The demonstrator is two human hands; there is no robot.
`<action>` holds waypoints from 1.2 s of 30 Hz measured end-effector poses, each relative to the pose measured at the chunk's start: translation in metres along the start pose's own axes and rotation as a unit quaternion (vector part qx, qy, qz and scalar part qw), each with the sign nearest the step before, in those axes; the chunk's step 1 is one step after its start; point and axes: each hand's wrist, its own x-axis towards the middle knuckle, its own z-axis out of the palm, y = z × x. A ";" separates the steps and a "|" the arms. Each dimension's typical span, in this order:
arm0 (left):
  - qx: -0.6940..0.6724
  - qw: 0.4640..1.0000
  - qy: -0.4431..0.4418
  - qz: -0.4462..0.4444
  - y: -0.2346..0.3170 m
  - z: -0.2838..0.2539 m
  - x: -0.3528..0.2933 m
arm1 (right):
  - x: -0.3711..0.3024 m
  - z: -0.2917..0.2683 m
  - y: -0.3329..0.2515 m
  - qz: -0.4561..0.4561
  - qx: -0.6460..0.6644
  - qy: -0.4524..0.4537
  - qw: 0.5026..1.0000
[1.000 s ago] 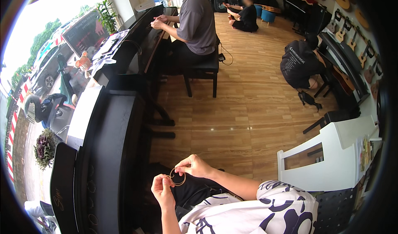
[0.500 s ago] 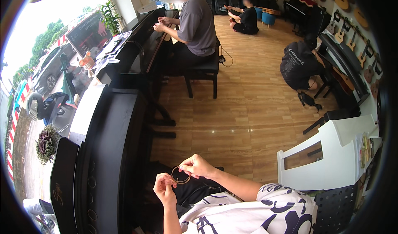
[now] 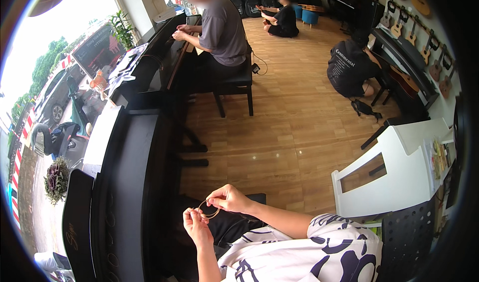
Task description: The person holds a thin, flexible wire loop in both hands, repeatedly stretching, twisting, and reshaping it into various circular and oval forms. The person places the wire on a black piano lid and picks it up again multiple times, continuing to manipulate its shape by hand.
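Note:
Thin golden loops, which look like a coiled guitar string (image 3: 214,215), are stretched between my two hands above my lap. My left hand (image 3: 196,226) pinches the near left side of the coil between thumb and fingertips. On the far side, my right hand (image 3: 230,200) grips the coil with thumb and forefinger, its other fingers curled. The loops hang slightly tilted, and their ends are too fine to make out. Dark cloth lies under both hands.
A black upright piano (image 3: 132,182) stands close on my left, and a white piano-shaped stand (image 3: 409,167) on my right. Ahead, a person in grey (image 3: 222,37) sits at another piano. Two people in black (image 3: 349,67) are low on the wooden floor (image 3: 289,97).
My hands have drawn a little closer together, and the coil between them looks narrower and more tilted. The whole view has shifted slightly.

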 end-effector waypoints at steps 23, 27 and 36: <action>0.165 0.969 -0.182 -0.011 0.035 0.030 0.004 | -0.019 -0.002 -0.015 -0.033 0.032 0.106 0.993; 0.119 0.982 -0.142 -0.033 0.027 0.024 0.003 | -0.027 -0.001 -0.008 0.022 0.033 0.112 0.993; 0.060 0.983 -0.165 -0.054 0.023 0.018 -0.004 | -0.029 0.005 0.005 0.050 0.035 0.099 0.993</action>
